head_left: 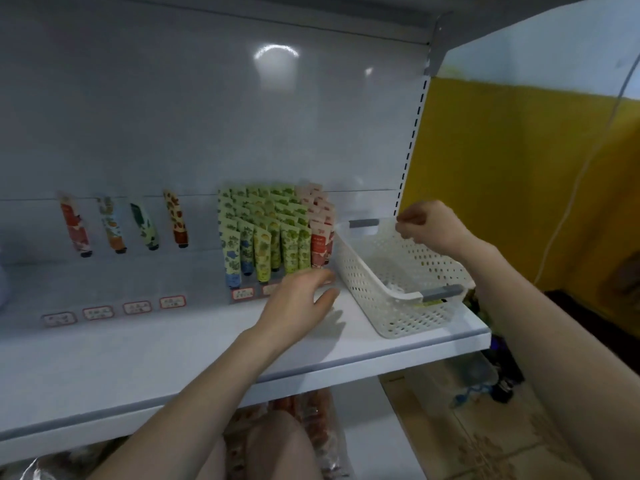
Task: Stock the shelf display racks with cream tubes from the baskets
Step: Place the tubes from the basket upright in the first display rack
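Hovering left hand (298, 299), fingers spread, empty, beside cream tubes (273, 237), right hand (427, 223) curled above basket (408, 318), nothing visibly held

A basket (398, 275) sits on the shelf (173, 358), right of the tubes (273, 230).

No text readable: price tags (172, 302) and print on cream tubes (277, 233) too blurred.
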Demonstrator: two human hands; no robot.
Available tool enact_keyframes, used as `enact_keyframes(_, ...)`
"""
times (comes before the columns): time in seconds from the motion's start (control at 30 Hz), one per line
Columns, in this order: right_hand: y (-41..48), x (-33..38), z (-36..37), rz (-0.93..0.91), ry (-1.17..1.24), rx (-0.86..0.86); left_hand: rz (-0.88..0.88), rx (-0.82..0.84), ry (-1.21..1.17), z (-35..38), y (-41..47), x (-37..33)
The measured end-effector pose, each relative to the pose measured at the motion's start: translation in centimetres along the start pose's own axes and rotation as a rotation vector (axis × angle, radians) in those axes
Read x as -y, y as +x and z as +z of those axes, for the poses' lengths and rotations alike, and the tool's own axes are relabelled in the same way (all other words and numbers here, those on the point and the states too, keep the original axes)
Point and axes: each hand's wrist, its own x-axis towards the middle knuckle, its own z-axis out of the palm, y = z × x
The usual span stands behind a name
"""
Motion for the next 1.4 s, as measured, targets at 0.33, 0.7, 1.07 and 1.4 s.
enact_keyframes(0.33, 0.7, -4.6, -1.7, 0.168, -0.377, 0.641, 0.049, 0.45, 0.312, 3.5, 8.9, -6.1)
enact_keyframes(0.7, 1.3, -5.8, 1.8, 0.082, -0.733, 0.873, -0.072, 0.997, 0.78, 8.3, 13.6, -8.1)
enact_keyframes(1.07, 2.1, -7.0, 2.6, -0.006, -0.607, 0.826, -0.134, 1.003, 0.751, 8.9, 14.7, -6.6)
enact_keyframes(1.4, 1.9, -5.3, 1.6, -0.079, -0.676, 0.542, -0.214, 0.992, 0.625, 9.2, 15.5, -5.6)
